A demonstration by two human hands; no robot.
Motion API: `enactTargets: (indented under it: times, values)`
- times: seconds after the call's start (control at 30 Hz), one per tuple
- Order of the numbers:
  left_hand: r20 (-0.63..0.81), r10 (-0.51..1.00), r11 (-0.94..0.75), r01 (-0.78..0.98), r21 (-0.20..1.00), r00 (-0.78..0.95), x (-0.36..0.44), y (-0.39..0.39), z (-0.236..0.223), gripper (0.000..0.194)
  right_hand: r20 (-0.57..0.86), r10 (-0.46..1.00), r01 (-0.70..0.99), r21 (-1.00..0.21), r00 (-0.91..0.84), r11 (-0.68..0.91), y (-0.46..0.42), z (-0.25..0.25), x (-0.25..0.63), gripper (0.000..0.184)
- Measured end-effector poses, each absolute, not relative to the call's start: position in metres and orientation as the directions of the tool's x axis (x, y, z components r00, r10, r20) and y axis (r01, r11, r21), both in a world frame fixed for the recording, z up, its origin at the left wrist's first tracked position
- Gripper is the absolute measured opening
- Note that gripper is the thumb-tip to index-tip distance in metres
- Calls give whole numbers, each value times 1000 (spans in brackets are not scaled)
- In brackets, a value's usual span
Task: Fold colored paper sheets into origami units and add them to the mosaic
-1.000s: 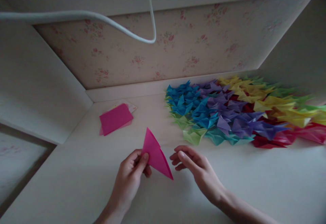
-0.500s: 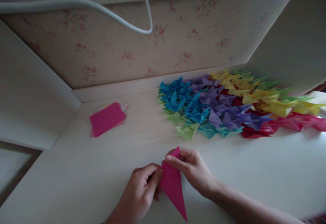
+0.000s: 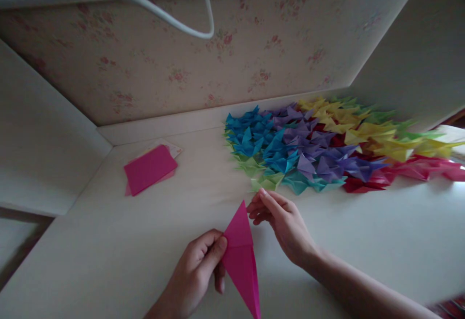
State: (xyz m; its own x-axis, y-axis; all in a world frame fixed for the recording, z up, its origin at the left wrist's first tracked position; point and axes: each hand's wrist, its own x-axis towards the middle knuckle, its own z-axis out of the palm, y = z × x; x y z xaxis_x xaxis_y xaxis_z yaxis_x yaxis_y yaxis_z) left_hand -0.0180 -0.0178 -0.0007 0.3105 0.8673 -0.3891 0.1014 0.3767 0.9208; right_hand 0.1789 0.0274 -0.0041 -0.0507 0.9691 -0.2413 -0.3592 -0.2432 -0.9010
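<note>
A piece of magenta origami paper (image 3: 239, 256), folded into a long kite shape with a crease across its middle, is held above the desk. My left hand (image 3: 199, 265) pinches its left corner between thumb and fingers. Just right of the paper's upper tip is my right hand (image 3: 278, 217), apart from it, with loosely curved fingers and nothing in them. The paper's lower tip points toward me, and its right edge shows parted layers.
Rows of folded paper cranes (image 3: 308, 149) in blue, purple, yellow, green, red and pink cover the back right of the white desk (image 3: 119, 251). A stack of magenta paper (image 3: 150, 169) lies at the left. A white cable (image 3: 160, 11) hangs before the floral wall.
My right hand has let go of the paper's upper part and moved slightly right and up. The upper flap now shows fully, while my left hand keeps its pinch.
</note>
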Motion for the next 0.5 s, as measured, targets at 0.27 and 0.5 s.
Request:
enactTargets:
  times: [0.27,0.5]
  values:
    - [-156,987,127,385,914,44,-17,-18,-9,26,-148,903,29,-988,-403,-149,7,-5,170,40]
    - [383,914,-363,685,632,132,-17,-25,-19,22,-38,966,216,-976,-254,19,3,-16,167,38]
